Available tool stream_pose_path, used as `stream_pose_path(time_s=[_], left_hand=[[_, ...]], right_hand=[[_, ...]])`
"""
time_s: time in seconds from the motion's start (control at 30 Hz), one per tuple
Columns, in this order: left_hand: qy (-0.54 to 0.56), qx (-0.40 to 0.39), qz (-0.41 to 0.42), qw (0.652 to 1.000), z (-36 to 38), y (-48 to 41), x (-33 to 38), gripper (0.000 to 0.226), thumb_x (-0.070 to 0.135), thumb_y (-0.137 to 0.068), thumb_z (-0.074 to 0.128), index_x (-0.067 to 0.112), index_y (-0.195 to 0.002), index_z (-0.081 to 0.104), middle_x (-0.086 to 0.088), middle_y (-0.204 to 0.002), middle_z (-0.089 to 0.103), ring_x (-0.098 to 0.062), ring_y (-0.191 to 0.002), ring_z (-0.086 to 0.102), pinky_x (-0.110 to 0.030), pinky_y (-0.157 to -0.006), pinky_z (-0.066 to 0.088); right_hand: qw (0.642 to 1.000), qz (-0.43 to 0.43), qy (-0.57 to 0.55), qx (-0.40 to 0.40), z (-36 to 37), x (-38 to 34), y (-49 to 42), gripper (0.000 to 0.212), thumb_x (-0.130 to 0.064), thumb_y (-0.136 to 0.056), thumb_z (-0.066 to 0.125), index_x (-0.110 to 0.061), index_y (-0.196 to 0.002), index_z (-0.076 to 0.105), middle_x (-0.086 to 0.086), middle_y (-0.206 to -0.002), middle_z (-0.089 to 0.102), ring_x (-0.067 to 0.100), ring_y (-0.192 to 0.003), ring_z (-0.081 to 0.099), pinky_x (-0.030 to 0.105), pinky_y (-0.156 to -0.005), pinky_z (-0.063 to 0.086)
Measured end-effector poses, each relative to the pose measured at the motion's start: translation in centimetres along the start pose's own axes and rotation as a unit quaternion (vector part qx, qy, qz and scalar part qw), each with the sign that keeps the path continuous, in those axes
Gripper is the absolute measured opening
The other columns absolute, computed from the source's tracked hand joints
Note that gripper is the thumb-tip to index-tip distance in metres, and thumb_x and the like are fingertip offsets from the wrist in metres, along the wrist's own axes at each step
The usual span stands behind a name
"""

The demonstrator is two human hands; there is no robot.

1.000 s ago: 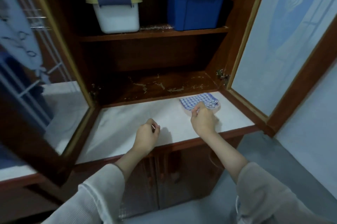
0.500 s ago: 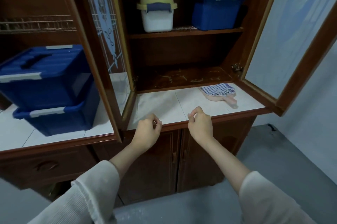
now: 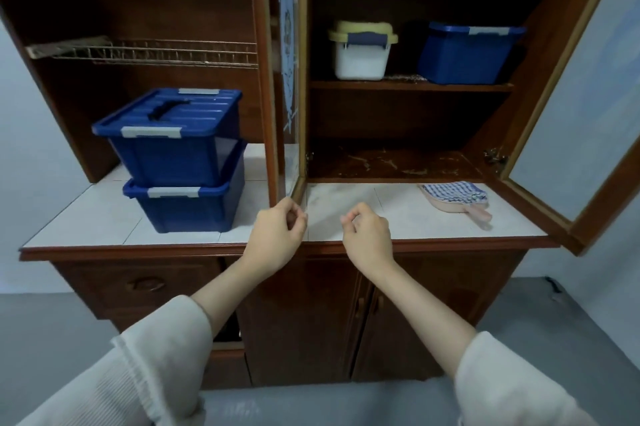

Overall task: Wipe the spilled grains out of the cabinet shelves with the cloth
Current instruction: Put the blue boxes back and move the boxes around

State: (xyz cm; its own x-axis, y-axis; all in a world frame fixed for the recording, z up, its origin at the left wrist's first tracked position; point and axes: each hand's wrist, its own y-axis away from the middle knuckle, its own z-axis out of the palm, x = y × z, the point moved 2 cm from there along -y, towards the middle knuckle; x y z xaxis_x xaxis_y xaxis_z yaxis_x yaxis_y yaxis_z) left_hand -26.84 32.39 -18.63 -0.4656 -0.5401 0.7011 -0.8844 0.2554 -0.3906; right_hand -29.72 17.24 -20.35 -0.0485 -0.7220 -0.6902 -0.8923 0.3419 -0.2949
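A person stands facing a dark wooden cabinet (image 3: 408,120) with both glass doors swung open. Their left hand (image 3: 277,235) and right hand (image 3: 369,235) hover side by side over the front edge of the white tiled counter (image 3: 381,214). The fingers of each hand are loosely curled and hold nothing. The left hand's knuckles sit just beside the bottom corner of the left door (image 3: 287,61); whether they touch it is hard to tell.

The blue-and-white checked cloth (image 3: 453,190) lies well to the right of the hands on the counter. It is draped over a pink handled object (image 3: 467,210).

Spilled grains (image 3: 388,162) are scattered across the lowest shelf, directly behind the counter. More grains (image 3: 405,78) lie on the shelf above, between a white container with a yellow lid (image 3: 362,54) and a blue bin (image 3: 467,54).

On the left of the counter, two blue lidded bins (image 3: 173,148) are stacked, with a wire rack (image 3: 145,51) mounted above them.
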Motion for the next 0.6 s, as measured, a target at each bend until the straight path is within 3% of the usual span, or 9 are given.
stream_pose_path(time_s=[0.13, 0.3, 0.47, 0.6], left_hand=[[-0.006, 0.041, -0.008, 0.999, -3.7, 0.0, -1.9, 0.011, 0.015, -0.094, 0.052, 0.014, -0.083, 0.053, 0.007, -0.064, 0.051, -0.004, -0.058, 0.049, -0.01, -0.053, 0.039], [-0.052, 0.062, -0.035, 0.996, -9.1, -1.0, -5.7, 0.013, 0.019, -0.094, 0.051, 0.012, -0.083, 0.053, 0.003, -0.065, 0.054, -0.012, -0.061, 0.05, -0.026, -0.059, 0.041], [-0.073, 0.084, -0.06, 0.992, -13.6, -1.7, -9.5, 0.013, 0.02, -0.094, 0.052, 0.012, -0.084, 0.053, 0.004, -0.065, 0.054, -0.008, -0.059, 0.049, -0.02, -0.054, 0.036], [-0.128, 0.094, -0.072, 0.985, -16.4, -2.9, -12.3, 0.011, 0.021, -0.095, 0.049, 0.013, -0.087, 0.052, 0.001, -0.073, 0.057, -0.011, -0.063, 0.05, -0.02, -0.053, 0.035]], right_hand=[[0.999, -0.035, -0.039, -0.005, 1.8, -4.0, 0.9, 0.01, -0.014, -0.095, 0.051, -0.01, -0.086, 0.05, -0.006, -0.056, 0.042, 0.006, -0.051, 0.041, 0.018, -0.05, 0.034], [0.997, -0.045, -0.06, 0.009, 5.3, -9.2, 1.8, 0.012, -0.019, -0.095, 0.051, -0.012, -0.085, 0.05, -0.005, -0.063, 0.046, 0.012, -0.062, 0.049, 0.019, -0.056, 0.036], [0.997, -0.05, -0.055, 0.002, 8.8, -13.4, 1.7, 0.013, -0.018, -0.096, 0.05, -0.013, -0.084, 0.048, 0.002, -0.072, 0.052, 0.012, -0.065, 0.049, 0.012, -0.051, 0.031], [0.996, -0.047, -0.073, -0.01, 11.7, -16.5, 0.3, 0.012, -0.021, -0.096, 0.051, -0.013, -0.087, 0.05, 0.003, -0.078, 0.058, 0.015, -0.073, 0.056, 0.017, -0.057, 0.042]])
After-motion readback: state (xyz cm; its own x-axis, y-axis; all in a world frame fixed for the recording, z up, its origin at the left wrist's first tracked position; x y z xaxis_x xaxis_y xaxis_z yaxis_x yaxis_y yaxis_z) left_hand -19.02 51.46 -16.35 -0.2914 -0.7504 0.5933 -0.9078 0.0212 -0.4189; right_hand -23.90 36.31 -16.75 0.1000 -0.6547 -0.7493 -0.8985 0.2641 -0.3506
